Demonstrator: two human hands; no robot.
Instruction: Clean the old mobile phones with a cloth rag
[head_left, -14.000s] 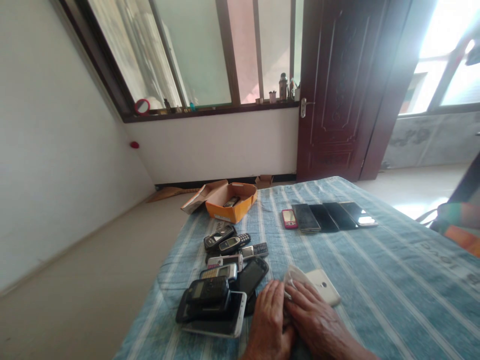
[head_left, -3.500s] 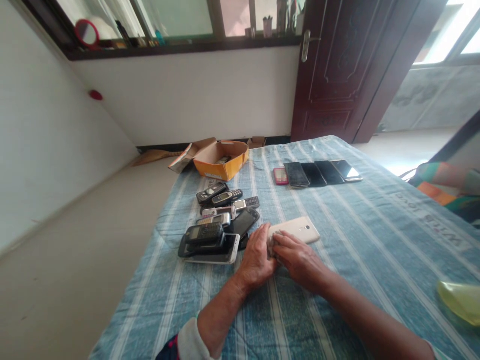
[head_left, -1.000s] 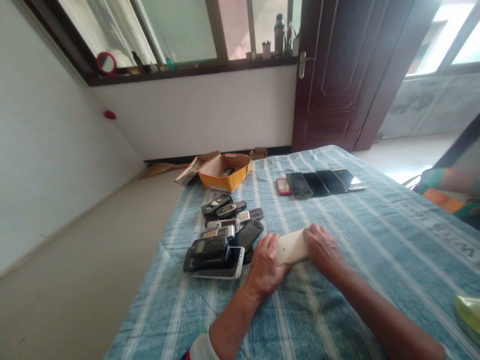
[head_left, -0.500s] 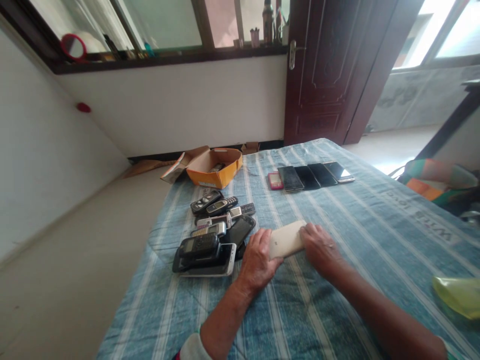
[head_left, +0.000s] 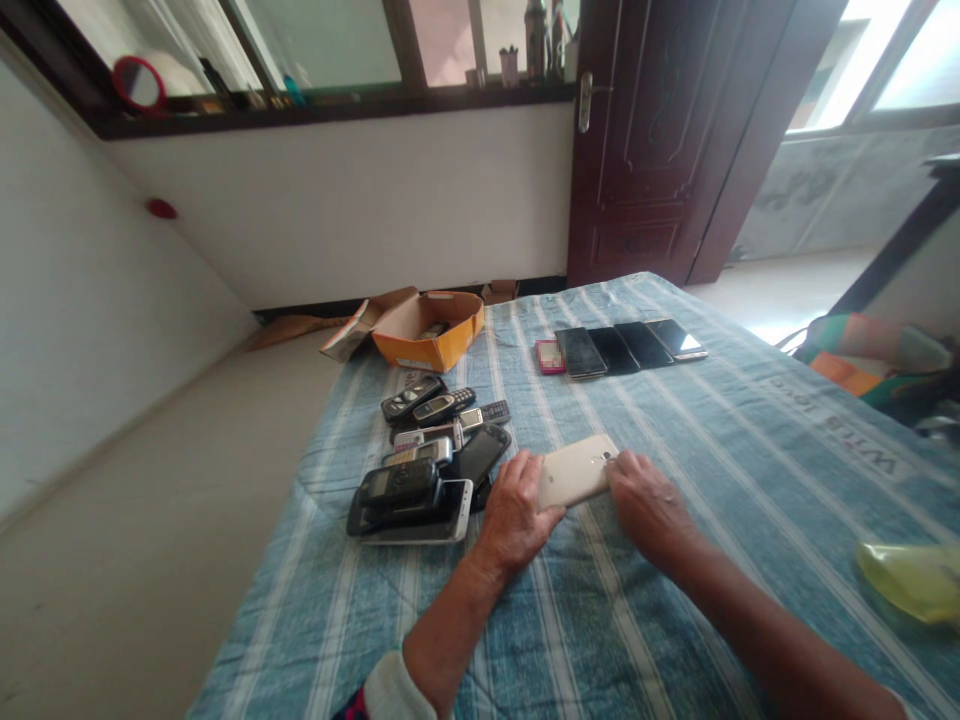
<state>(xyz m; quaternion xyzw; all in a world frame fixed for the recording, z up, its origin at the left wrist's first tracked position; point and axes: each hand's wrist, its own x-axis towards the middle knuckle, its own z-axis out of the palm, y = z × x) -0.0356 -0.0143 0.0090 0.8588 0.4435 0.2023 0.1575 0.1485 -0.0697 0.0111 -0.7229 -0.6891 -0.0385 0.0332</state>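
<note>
— Now we have the white phone [head_left: 576, 472] lying back-up on the striped cloth [head_left: 720, 460], camera end to the right. A moment ago that end sat under our fingers; it shows now.

— Where are our hands?

— Our left hand [head_left: 516, 508] grips the near left end of it, thumb over the edge. Our right hand [head_left: 646, 498] rests at the right end, fingers touching the edge by the lens. So both hold the same phone, one at each end, and it sits flat on the surface rather than lifted.

— And the wiping cloth we had a few seconds back?

— We cannot see it now; it may be tucked under a palm.

— What else is near?

— Just left of our left hand lies the pile of old phones [head_left: 424, 460], almost touching it. Farther off, a row of dark phones [head_left: 622, 348] sits side by side, well apart from us, with the orange box [head_left: 427, 332] at the far left corner. A yellow-green thing [head_left: 911, 580] lies at the right edge.

— What do we take from the change?

— We judge that the rubbing has stopped and the phone is being turned or steadied.
</note>
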